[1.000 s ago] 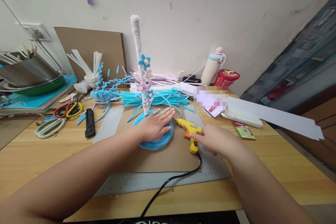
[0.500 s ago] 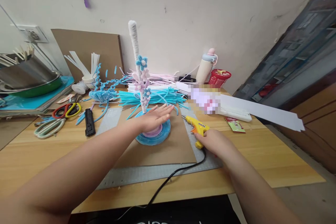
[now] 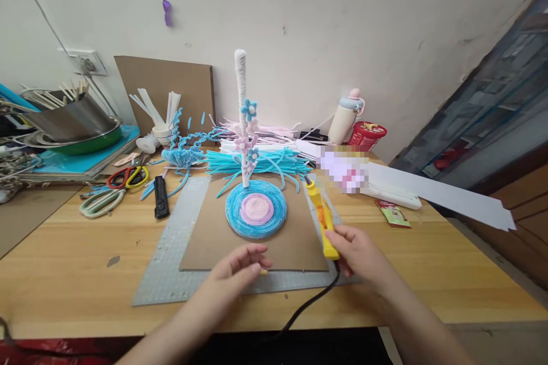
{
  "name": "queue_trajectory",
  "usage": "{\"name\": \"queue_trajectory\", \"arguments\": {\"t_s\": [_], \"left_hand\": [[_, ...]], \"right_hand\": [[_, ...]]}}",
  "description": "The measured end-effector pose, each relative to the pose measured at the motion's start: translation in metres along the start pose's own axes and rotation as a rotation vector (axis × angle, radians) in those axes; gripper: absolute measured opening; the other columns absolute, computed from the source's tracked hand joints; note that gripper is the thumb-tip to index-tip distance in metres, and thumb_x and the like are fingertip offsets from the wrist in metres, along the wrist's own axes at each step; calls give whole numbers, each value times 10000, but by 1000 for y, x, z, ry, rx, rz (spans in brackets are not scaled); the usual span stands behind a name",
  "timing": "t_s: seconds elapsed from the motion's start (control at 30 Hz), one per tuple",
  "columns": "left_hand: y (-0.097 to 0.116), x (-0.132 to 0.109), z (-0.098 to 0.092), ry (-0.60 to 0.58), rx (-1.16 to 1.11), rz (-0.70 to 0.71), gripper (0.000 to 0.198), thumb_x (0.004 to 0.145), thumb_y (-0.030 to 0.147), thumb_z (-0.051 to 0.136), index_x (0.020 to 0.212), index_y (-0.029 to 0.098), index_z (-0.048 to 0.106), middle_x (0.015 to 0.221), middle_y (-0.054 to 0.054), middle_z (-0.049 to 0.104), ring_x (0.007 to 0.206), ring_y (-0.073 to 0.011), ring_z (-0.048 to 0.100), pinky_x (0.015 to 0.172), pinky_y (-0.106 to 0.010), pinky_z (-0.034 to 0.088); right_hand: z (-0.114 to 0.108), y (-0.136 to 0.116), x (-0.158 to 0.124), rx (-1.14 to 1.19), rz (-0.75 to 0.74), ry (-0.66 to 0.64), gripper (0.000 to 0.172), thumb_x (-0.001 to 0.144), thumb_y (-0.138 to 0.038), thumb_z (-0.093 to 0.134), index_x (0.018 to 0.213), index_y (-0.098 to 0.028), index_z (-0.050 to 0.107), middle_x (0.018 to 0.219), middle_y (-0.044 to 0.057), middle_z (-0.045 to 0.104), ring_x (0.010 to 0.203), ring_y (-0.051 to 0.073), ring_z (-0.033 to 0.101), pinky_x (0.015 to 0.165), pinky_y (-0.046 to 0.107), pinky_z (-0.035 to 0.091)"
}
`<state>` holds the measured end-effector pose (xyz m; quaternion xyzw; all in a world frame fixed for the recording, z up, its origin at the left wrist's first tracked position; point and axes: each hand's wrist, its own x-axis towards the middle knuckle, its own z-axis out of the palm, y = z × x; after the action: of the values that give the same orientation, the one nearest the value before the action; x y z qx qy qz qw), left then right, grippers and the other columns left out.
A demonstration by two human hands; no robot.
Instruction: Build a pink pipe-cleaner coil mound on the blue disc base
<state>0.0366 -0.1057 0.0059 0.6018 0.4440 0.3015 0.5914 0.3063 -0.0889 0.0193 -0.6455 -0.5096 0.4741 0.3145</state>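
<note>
My right hand [image 3: 357,248] grips the handle of a yellow glue gun [image 3: 324,225], whose nozzle points away from me. Over the front edge of the brown cardboard sheet [image 3: 295,251] is my left hand [image 3: 240,268], its fingers curled in; a small yellowish bit shows by the fingertips, too small to name. Beyond it lies a round blue disc [image 3: 233,214] with a pink centre. At the disc's back edge a white fuzzy post [image 3: 240,80] stands upright, with blue and pink flowers along its lower half.
Blue pipe cleaners [image 3: 265,162] lie behind the disc. To the left are scissors [image 3: 103,202], a black tool [image 3: 161,197] and a metal bowl [image 3: 77,117]. At the right are a bottle [image 3: 342,120], a red tub [image 3: 367,136] and a green packet [image 3: 393,214]. The gun's cord trails forward.
My left hand has come back from above the disc to the cardboard's front edge, uncovering the disc. The glue gun in my right hand has turned more upright in view. The camera view has shifted.
</note>
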Motion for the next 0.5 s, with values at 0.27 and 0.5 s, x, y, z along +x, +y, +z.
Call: {"name": "queue_trajectory", "arguments": {"t_s": [0.27, 0.5], "left_hand": [[12, -38, 16, 205, -206, -142, 586, 769, 574, 621, 1158, 169, 452, 654, -2, 597, 535, -161, 584, 512, -284, 500], [-8, -108, -50, 669, -168, -191, 344, 773, 501, 603, 867, 175, 546, 382, 108, 342, 314, -46, 245, 348, -151, 202]], "right_hand": [[118, -59, -29, 106, -310, -388, 356, 905, -455, 476, 700, -176, 557, 588, -24, 547, 509, 88, 490, 467, 201, 354], [131, -56, -20, 467, -24, -774, 393, 818, -523, 615, 923, -144, 616, 684, 5, 639, 527, 104, 604, 483, 208, 427]]}}
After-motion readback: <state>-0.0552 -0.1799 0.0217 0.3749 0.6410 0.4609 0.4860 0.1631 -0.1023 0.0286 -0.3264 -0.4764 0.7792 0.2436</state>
